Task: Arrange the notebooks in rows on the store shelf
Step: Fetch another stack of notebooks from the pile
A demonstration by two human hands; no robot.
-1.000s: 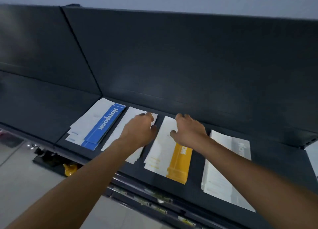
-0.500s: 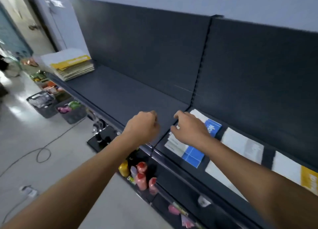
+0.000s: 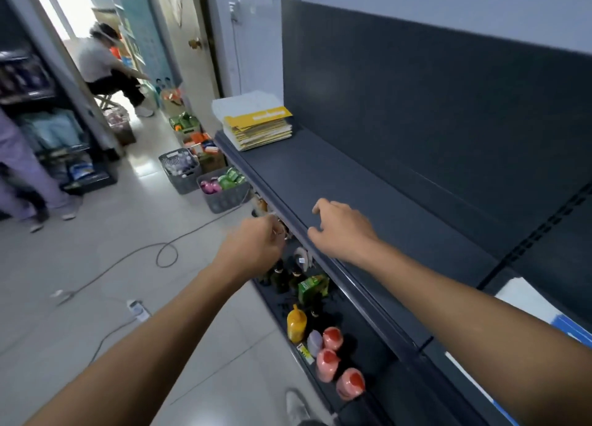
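A stack of notebooks (image 3: 258, 129) with a yellow-and-white one on top lies at the far left end of the dark shelf (image 3: 346, 185). A blue-and-white notebook (image 3: 544, 307) lies flat at the right edge of the view. My right hand (image 3: 341, 230) hovers over the shelf's front edge, fingers loosely curled, holding nothing. My left hand (image 3: 256, 247) is in front of the shelf edge, fingers curled, with nothing visible in it. Both hands are well short of the stack.
Bottles (image 3: 330, 358) and a green carton (image 3: 312, 286) stand on the lower shelf. Grey baskets (image 3: 224, 190) of goods line the floor by the shelf. A cable (image 3: 134, 259) runs across the floor. A seated person (image 3: 102, 66) and a walking person (image 3: 22, 172) are at the left.
The view has swung left along the shelf, away from the laid-out notebooks toward the stack. Both hands have left the notebooks and moved left, empty.
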